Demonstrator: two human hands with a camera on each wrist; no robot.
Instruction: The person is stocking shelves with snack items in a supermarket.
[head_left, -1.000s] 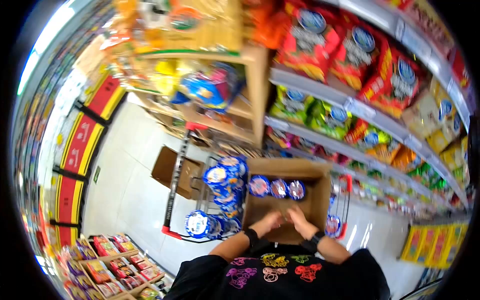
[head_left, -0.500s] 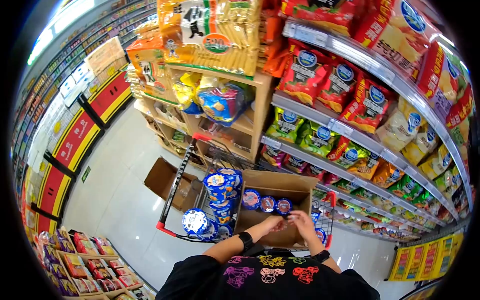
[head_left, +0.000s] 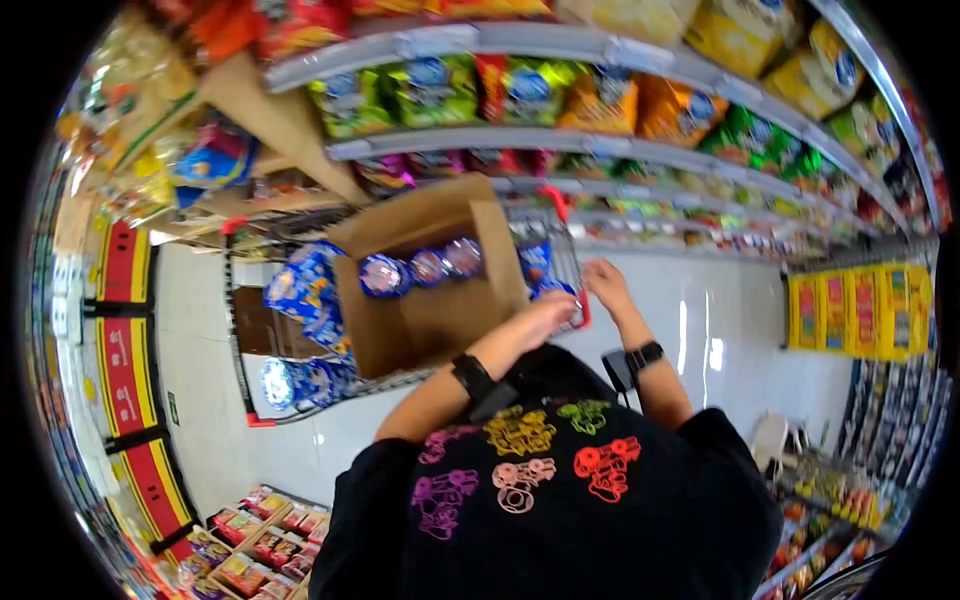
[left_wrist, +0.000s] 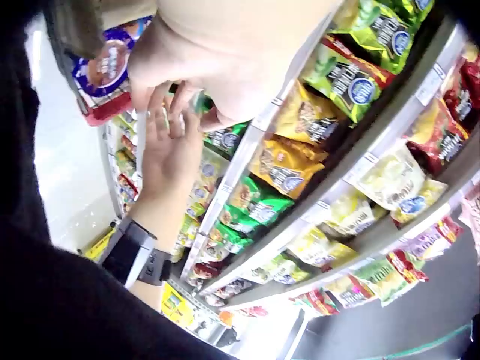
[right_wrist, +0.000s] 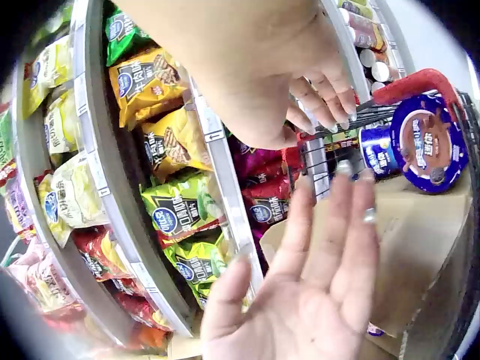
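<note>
Where the cardboard box point(right_wrist: 409, 225) met the red corner of the shopping cart point(right_wrist: 412, 81), spotted a blue tub point(right_wrist: 429, 142): judged light, thin-walled, best gripped round the rim. Held left hand point(right_wrist: 307, 300) flat-fingered, right hand point(right_wrist: 289, 75) loosely curled, both empty.

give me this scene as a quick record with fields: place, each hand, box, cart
place: shop aisle, snack bags on shelves
left hand: palm open, fingers straight, beside the cardboard box
right hand: fingers loose, holds nothing, near the red handle
box: sits in the shopping cart, three blue-lidded cups in a row inside
cart: more stacked blue cups beside the box
</note>
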